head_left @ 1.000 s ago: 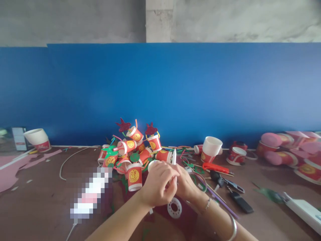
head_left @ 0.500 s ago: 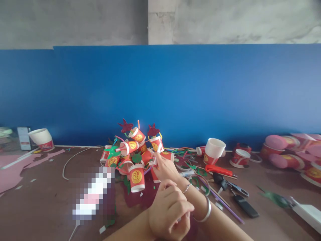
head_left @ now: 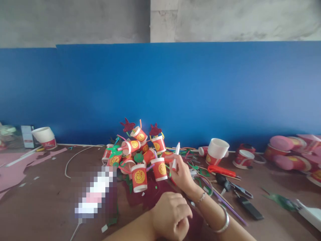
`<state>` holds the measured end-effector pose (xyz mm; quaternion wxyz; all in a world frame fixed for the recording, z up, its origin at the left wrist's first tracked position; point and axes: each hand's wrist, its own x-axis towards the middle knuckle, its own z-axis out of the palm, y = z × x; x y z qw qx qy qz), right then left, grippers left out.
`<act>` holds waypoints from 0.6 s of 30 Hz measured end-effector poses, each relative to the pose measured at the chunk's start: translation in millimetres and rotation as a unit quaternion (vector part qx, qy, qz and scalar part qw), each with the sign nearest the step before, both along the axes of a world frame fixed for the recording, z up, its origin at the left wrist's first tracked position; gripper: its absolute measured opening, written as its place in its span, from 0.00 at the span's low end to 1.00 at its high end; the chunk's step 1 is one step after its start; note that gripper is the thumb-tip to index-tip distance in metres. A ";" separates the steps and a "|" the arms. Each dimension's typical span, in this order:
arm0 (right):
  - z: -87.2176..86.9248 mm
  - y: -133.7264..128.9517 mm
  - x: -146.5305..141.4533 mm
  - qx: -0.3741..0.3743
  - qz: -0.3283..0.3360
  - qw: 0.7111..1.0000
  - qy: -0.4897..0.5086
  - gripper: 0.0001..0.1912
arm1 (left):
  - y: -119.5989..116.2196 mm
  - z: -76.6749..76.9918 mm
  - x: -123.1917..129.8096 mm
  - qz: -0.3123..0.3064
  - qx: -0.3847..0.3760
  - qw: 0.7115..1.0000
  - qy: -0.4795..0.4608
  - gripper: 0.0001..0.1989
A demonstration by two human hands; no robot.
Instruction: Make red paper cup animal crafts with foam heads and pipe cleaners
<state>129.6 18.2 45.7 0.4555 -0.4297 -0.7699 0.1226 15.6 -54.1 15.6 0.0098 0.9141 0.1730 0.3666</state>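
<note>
My right hand [head_left: 182, 174], with a bracelet and a silver bangle at the wrist, pinches a white marker [head_left: 176, 155] with a red end, held upright just right of the heaped cups. The cup nearest it is a red and white one [head_left: 159, 169] with a yellow emblem and a purple straw. Nearer to me, my left hand [head_left: 173, 216] is curled with its fingers folded; nothing shows in it. Another decorated cup [head_left: 139, 178] stands at the front of the heap, and dark red cut-out shapes [head_left: 155, 129] top the cups behind.
Stacked white cups [head_left: 217, 149], a red-handled tool [head_left: 222, 171] and keys [head_left: 224, 182] lie to the right, with pink-topped cups [head_left: 282, 143] beyond. A pixelated bright device [head_left: 94, 194] with a cable is on the left. Pink sheets [head_left: 15, 167] lie at far left.
My right hand has moved right, away from the cups, and the marker in it now shows clearly. The cup with the purple straw has come into full view. My left hand stays curled.
</note>
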 end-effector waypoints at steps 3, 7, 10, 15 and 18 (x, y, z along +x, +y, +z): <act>-5.7 1.2 10.0 -0.015 -0.024 0.999 0.019 0.15 | 1.0 -5.1 5.9 0.004 -0.031 0.995 0.097 0.05; -8.8 -0.2 15.4 -0.027 -0.034 0.999 0.031 0.13 | -2.2 7.1 7.0 0.008 -0.022 0.999 0.025 0.08; -1.4 2.5 11.8 -0.007 -0.046 0.997 0.055 0.11 | 9.3 40.0 -9.6 0.060 -0.013 0.992 -0.112 0.12; 36.5 27.5 -16.9 0.030 -0.078 0.996 0.045 0.07 | 81.2 109.5 -80.3 0.357 0.037 0.879 -0.313 0.11; 64.5 45.1 -43.8 0.069 -0.080 0.994 0.005 0.12 | 131.5 132.7 -133.5 0.489 0.022 0.823 -0.287 0.21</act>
